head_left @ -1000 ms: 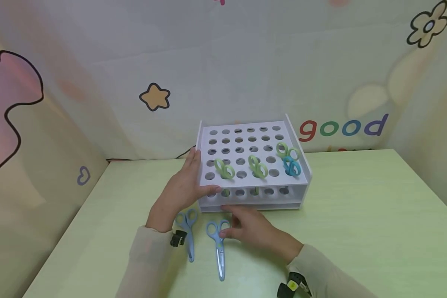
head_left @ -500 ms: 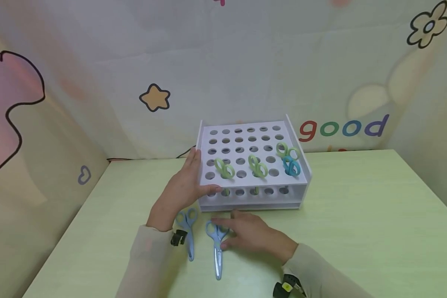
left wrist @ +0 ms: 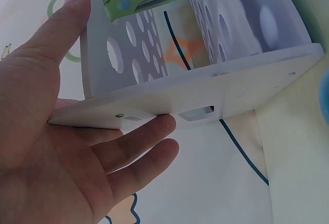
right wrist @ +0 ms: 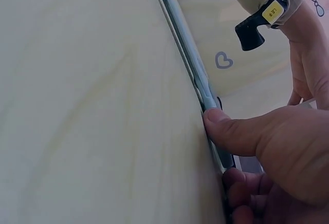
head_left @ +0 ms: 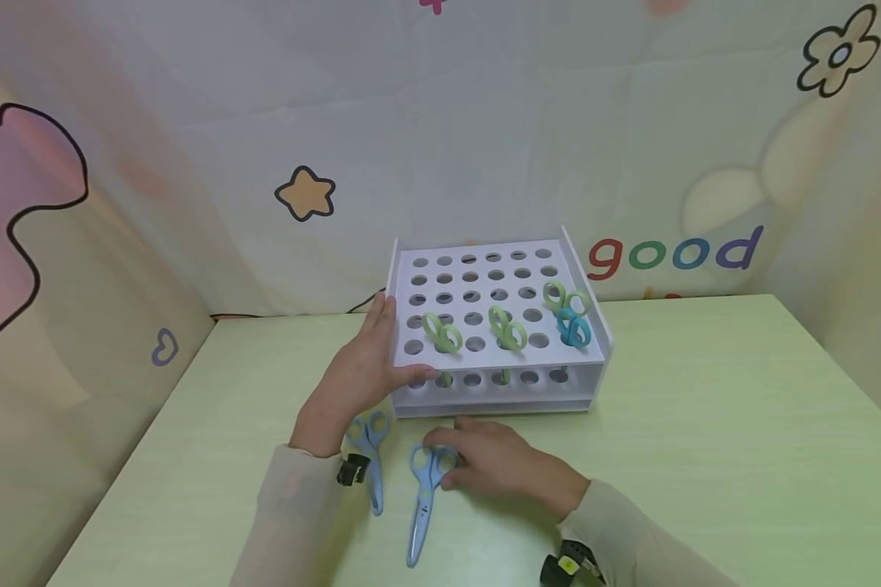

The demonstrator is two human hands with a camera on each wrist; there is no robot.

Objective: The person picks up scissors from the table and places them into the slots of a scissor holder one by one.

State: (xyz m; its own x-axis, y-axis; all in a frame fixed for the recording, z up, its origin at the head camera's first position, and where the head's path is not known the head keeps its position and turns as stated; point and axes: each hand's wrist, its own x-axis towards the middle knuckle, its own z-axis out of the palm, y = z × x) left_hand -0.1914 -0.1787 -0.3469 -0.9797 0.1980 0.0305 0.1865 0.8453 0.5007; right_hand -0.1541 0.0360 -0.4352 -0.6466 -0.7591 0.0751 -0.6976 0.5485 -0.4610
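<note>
Before the white rack point(head_left: 484, 286), the right hand point(head_left: 488, 456) pinches blue scissors point(head_left: 422, 514).

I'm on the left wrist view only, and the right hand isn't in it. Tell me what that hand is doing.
Observer: The right hand holds a pair of light-blue scissors by the handles.
Operator: Now name what stands in the rightmost hole of the front row of the white perforated rack, on the person's right.
Observer: Teal scissors, with the handle loops up.
</note>
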